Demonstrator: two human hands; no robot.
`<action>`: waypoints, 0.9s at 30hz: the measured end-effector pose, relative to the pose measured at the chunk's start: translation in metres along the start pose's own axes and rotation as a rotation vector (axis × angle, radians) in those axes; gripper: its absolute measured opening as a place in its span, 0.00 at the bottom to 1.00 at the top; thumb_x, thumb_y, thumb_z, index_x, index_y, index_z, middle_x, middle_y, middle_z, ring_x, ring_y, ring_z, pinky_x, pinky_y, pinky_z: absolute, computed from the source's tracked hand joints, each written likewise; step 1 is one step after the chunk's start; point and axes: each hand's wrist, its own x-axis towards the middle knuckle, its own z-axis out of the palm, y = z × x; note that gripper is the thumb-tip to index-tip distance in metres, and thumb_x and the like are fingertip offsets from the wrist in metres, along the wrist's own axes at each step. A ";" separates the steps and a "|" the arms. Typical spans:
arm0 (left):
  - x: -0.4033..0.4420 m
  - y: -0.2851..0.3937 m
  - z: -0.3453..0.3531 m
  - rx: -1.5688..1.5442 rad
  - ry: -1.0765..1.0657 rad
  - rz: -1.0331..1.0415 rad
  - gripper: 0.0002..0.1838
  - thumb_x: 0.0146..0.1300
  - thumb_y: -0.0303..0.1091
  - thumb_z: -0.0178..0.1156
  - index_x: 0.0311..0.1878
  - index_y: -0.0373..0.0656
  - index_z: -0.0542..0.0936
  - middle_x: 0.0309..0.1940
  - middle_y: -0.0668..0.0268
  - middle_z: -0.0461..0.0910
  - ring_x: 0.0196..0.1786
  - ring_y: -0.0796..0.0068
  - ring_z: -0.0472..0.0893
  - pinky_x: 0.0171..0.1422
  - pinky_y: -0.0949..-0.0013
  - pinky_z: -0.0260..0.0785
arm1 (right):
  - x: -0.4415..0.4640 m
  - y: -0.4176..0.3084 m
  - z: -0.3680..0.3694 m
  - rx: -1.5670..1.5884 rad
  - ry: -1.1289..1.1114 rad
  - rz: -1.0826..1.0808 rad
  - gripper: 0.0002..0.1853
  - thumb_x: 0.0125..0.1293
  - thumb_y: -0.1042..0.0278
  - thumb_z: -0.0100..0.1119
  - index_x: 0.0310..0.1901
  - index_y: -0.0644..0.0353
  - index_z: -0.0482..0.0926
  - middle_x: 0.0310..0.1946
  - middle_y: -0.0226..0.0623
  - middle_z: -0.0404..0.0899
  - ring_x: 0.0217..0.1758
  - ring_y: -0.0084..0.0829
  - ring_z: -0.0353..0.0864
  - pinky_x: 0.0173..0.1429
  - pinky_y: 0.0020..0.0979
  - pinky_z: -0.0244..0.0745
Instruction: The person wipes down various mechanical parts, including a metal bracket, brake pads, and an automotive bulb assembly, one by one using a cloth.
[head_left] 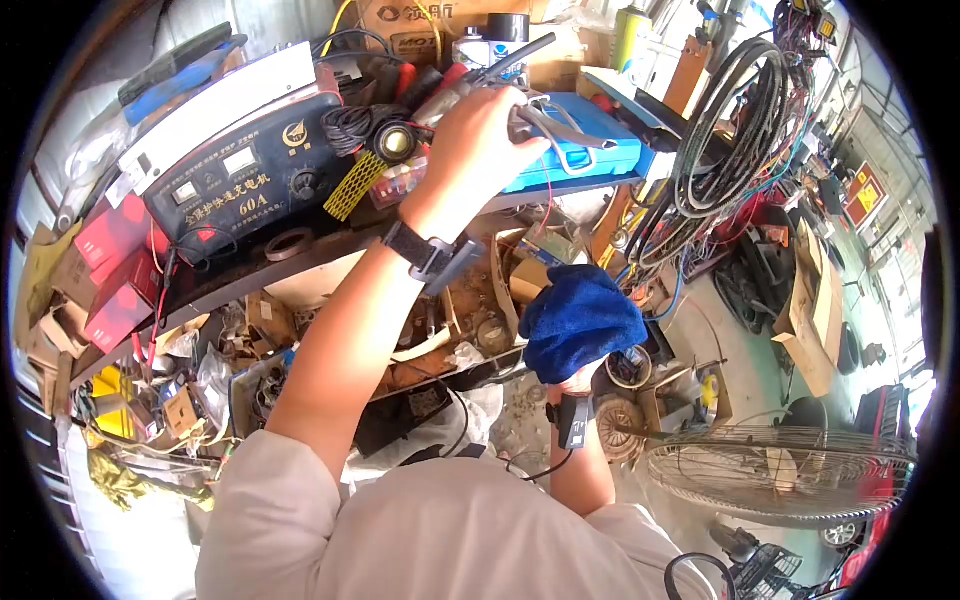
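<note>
My left hand [487, 135] reaches up to the shelf, its fingers closed around a grey tool with curved handles [556, 128]. The fingers hide part of the tool, so its exact kind does not show. Just beyond and beneath it lies a blue case [610, 150]. Lower and to the right, my right hand [580, 378] grips a bunched dark blue cloth [580, 322], which covers most of the fingers.
On the shelf at left stands a battery charger [250, 180], beside a coiled cable and yellow mesh [355, 188]. Thick black hoses [735, 150] hang at the right. Cluttered boxes [430, 330] fill the space below. A caged fan [785, 470] stands at lower right.
</note>
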 end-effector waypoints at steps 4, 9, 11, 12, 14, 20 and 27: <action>-0.023 0.013 -0.022 -0.131 0.272 0.218 0.30 0.47 0.31 0.72 0.55 0.41 0.73 0.50 0.58 0.77 0.54 0.64 0.77 0.60 0.65 0.68 | -0.007 -0.015 0.014 0.005 -0.002 0.026 0.34 0.65 0.41 0.51 0.64 0.58 0.61 0.57 0.41 0.71 0.59 0.40 0.71 0.64 0.42 0.68; -0.110 0.018 -0.040 -0.728 0.030 0.027 0.39 0.44 0.26 0.75 0.61 0.37 0.67 0.60 0.58 0.70 0.64 0.67 0.69 0.70 0.65 0.58 | -0.016 -0.014 0.048 0.382 -0.009 0.374 0.55 0.43 0.26 0.59 0.67 0.56 0.58 0.64 0.42 0.64 0.66 0.41 0.64 0.70 0.46 0.59; -0.146 0.011 -0.033 -0.860 -0.002 -0.064 0.43 0.44 0.22 0.73 0.64 0.37 0.62 0.62 0.58 0.68 0.67 0.68 0.65 0.73 0.64 0.53 | -0.022 -0.003 0.057 0.581 -0.004 0.444 0.56 0.42 0.27 0.60 0.68 0.57 0.57 0.65 0.43 0.63 0.66 0.42 0.64 0.71 0.46 0.57; -0.161 0.010 -0.031 -0.934 0.005 -0.118 0.43 0.44 0.22 0.73 0.64 0.38 0.62 0.62 0.58 0.67 0.67 0.68 0.65 0.73 0.64 0.53 | -0.024 -0.002 0.061 0.756 -0.034 0.453 0.52 0.51 0.27 0.55 0.68 0.61 0.57 0.66 0.45 0.63 0.67 0.43 0.63 0.71 0.46 0.56; -0.186 0.004 -0.027 -1.046 0.030 -0.198 0.43 0.45 0.21 0.73 0.65 0.39 0.61 0.63 0.58 0.67 0.67 0.67 0.65 0.73 0.62 0.53 | -0.021 -0.013 0.072 0.768 -0.052 0.545 0.48 0.58 0.29 0.48 0.67 0.63 0.58 0.66 0.45 0.62 0.67 0.43 0.63 0.71 0.46 0.56; -0.226 -0.003 -0.049 -1.203 0.141 -0.233 0.44 0.43 0.21 0.74 0.65 0.38 0.60 0.63 0.54 0.65 0.66 0.66 0.66 0.71 0.62 0.56 | -0.016 -0.022 0.097 0.711 -0.287 0.530 0.33 0.64 0.54 0.45 0.65 0.68 0.61 0.65 0.51 0.63 0.67 0.50 0.63 0.72 0.48 0.53; -0.238 0.003 -0.077 -0.320 -0.036 -0.230 0.37 0.45 0.28 0.73 0.61 0.38 0.68 0.60 0.55 0.71 0.64 0.62 0.70 0.68 0.63 0.61 | -0.031 -0.005 0.148 0.288 -0.264 0.718 0.27 0.64 0.64 0.52 0.64 0.66 0.63 0.61 0.43 0.69 0.64 0.38 0.68 0.69 0.40 0.58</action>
